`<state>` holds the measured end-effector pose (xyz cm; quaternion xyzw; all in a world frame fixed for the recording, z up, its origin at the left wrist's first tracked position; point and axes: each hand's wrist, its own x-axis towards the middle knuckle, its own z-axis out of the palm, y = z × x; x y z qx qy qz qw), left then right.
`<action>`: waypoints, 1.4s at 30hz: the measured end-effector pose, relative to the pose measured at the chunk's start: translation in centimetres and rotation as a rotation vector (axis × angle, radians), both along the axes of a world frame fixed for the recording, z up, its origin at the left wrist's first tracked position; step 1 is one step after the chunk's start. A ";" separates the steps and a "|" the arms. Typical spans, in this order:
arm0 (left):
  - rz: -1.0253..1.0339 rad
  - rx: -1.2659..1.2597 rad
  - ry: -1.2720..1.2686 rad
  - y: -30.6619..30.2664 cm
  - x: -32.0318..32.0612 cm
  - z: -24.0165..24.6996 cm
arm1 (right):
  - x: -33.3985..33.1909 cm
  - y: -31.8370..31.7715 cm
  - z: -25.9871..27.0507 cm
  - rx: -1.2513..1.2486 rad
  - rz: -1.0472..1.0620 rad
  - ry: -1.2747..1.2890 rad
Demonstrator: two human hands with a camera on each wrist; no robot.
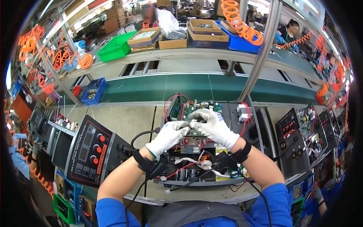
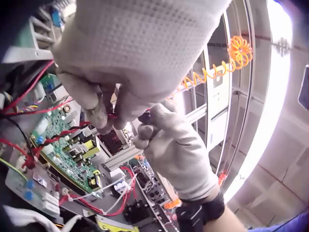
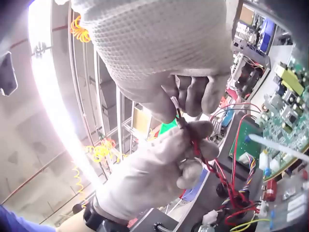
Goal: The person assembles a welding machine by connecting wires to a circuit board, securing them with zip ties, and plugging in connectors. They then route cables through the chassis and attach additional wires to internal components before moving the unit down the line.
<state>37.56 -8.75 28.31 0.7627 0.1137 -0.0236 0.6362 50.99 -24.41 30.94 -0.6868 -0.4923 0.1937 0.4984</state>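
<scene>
Red-and-black wire pair (image 2: 63,134): thin, twisted together
Wire end (image 3: 175,103): pale tip, raised at the right fingers (image 3: 212,94), contact unclear
Hold: pinched near that end by the left fingers (image 3: 199,128)
Run: slants down into the open machine case (image 1: 229,109)

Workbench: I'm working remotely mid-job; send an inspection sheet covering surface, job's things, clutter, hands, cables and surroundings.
Surface: grey workbench, bare patch left of the open chassis.
Job's things: chassis holds a green circuit board; red-black twisted wires run up to the hands.
Clutter: red-knobbed control panel at left; open units at right.
Hands: left hand pinches the wires; right hand pinches near their end.
Cables: black cable curves at the chassis's left; white-sleeved bundle near its front.
Surroundings: green conveyor belt, orange coiled hoses, cardboard boxes.
</scene>
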 end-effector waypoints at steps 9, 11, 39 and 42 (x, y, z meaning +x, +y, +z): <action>0.166 -0.030 -0.063 -1.5 2.7 0.7 | 3.1 0.1 -2.3 -0.221 -0.109 0.041; 0.211 0.205 -0.023 -1.4 3.2 0.3 | 3.5 0.2 -3.8 -0.209 -0.110 0.177; -0.243 1.539 0.046 4.5 10.3 -3.8 | 8.9 -7.0 -4.9 0.052 -0.199 0.545; -0.267 1.540 0.072 4.4 10.8 -3.7 | 9.0 -7.0 -5.2 0.065 -0.199 0.539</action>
